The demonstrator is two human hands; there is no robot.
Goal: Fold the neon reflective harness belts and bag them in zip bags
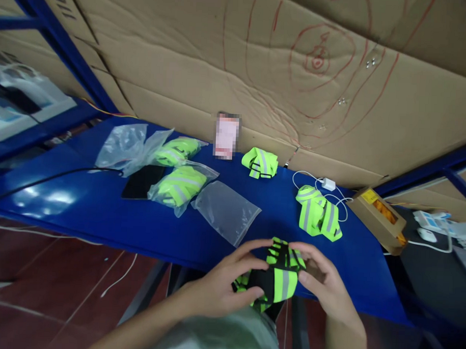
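A bundle of yellow-green reflective strap [285,285] with grey stripes and black parts is held over the table's front edge. My left hand [229,278] grips its left side, thumb on the black part and fingers over the top. On the opposite side, my right hand [323,277] closes on the bundle with thumb and fingers. Just beyond my hands lies a flat clear plastic bag [227,210]. Another folded reflective strap [318,213] rests to the right, and a smaller folded one [260,162] sits by the cardboard wall.
Two bagged reflective straps [181,185] and crumpled clear bags [123,142] lie on the left of the blue table [112,221], beside a black flat object [141,182]. A white charger [328,184] with cable and a cardboard box [380,220] are at right. A blurred upright item [225,136] leans at the back.
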